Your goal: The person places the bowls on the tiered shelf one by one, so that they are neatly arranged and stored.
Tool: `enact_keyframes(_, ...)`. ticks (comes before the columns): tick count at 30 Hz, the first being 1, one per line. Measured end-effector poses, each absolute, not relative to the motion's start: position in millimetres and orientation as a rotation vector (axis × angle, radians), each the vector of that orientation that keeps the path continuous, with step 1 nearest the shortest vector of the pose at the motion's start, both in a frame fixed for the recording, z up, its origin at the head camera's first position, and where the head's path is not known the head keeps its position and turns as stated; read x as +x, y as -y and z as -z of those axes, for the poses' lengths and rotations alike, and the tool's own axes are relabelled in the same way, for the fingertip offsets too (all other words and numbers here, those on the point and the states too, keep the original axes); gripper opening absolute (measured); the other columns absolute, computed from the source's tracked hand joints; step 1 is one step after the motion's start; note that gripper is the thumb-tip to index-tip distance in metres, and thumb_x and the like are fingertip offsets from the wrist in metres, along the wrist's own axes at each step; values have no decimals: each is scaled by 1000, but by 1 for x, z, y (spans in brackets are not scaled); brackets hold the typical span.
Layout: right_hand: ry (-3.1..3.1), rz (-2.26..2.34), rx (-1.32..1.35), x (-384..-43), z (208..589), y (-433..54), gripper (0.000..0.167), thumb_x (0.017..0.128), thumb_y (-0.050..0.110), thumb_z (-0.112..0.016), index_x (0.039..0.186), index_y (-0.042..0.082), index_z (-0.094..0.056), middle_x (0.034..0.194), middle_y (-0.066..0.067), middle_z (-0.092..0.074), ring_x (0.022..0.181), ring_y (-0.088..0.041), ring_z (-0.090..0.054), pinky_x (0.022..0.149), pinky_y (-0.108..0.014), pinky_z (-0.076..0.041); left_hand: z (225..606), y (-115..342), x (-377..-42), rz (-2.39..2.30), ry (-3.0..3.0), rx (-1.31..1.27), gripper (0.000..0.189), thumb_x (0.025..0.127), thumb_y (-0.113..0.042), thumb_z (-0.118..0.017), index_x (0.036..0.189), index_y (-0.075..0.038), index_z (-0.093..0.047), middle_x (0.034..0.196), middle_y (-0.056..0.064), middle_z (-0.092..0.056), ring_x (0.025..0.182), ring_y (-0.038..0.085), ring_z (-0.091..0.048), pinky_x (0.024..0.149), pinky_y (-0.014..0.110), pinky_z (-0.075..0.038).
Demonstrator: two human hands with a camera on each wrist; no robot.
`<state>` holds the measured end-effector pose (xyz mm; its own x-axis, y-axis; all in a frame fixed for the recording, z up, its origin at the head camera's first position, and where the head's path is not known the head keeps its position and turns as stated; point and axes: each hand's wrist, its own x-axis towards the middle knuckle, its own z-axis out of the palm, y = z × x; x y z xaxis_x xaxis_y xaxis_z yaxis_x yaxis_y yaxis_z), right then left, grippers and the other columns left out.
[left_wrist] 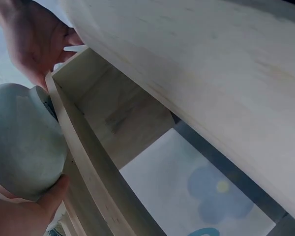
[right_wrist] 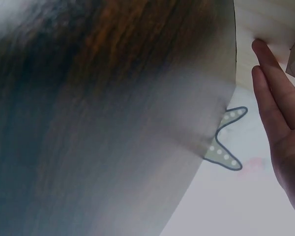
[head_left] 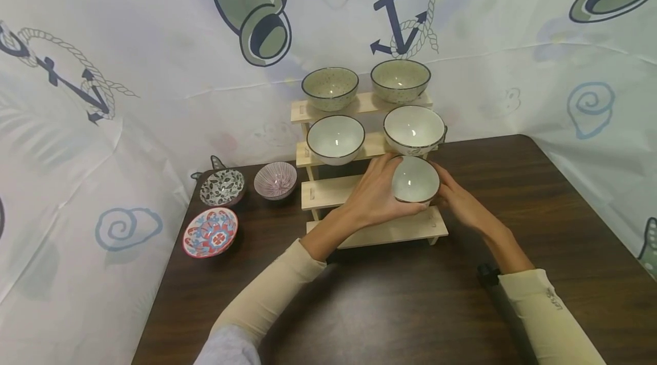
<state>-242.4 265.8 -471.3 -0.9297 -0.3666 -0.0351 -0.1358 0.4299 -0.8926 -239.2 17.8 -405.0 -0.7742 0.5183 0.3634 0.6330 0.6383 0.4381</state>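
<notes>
A small white bowl with a dark rim (head_left: 414,180) is at the right end of the third tier down on a wooden step stand (head_left: 328,193). My left hand (head_left: 370,197) grips the bowl from the left, its thumb along the near side, as the bowl's pale outside (left_wrist: 24,140) shows in the left wrist view. At the bowl's right side is my right hand (head_left: 458,199). Its fingers (right_wrist: 270,93) stretch out straight beside the stand in the right wrist view. The left hand's far fingers are hidden behind the bowl.
Two speckled green bowls, one at left (head_left: 331,90) and one at right (head_left: 401,82), top the stand. Two white bowls, left (head_left: 336,138) and right (head_left: 414,128), fill the second tier. Three small patterned dishes, including a red-blue one (head_left: 211,232), sit left on the dark table (head_left: 390,308).
</notes>
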Motion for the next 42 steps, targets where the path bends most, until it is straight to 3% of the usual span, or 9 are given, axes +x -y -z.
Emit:
enact_keyframes(11, -2480, 1495, -420, -242, 471, -266, 62, 112, 52, -27, 167, 36, -3, 172, -12, -19, 146, -44, -41, 108, -66, -45, 404, -27, -239, 857, 2630, -889, 86, 73, -61, -85, 138, -12, -57, 144, 7, -54, 127, 25, -52, 99, 36, -51)
enact_keyframes(16, -2495, 1472, -410, -241, 470, -265, 64, 112, 53, -25, 168, 30, -2, 169, -18, -25, 144, -46, -43, 106, -66, -46, 407, -31, -239, 929, 2609, -876, 83, 74, -58, -86, 138, -14, -58, 140, 3, -59, 139, 23, -44, 108, 39, -46)
enact_keyframes(19, -2489, 1473, -414, -240, 469, -264, 66, 112, 54, -23, 168, 26, -1, 170, -19, -22, 146, -46, -40, 107, -67, -45, 412, -31, -237, 998, 2607, -834, 84, 74, -56, -88, 138, -12, -56, 146, 8, -52, 142, 24, -43, 111, 40, -47)
enact_keyframes(24, -2471, 1482, -436, -240, 467, -263, 68, 112, 53, -23, 168, 25, 4, 173, -17, -13, 150, -46, -35, 110, -68, -42, 417, -32, -235, 1111, 2608, -727, 89, 72, -56, -90, 136, -8, -50, 154, 15, -34, 135, 27, -51, 107, 41, -52)
enact_keyframes(42, -2516, 1457, -404, -237, 471, -265, 67, 111, 56, -21, 167, 27, 3, 173, -18, -15, 150, -48, -35, 110, -68, -42, 422, -27, -230, 963, 2580, -772, 97, 72, -65, -87, 142, -12, -46, 160, 8, -33, 140, 23, -44, 110, 44, -48)
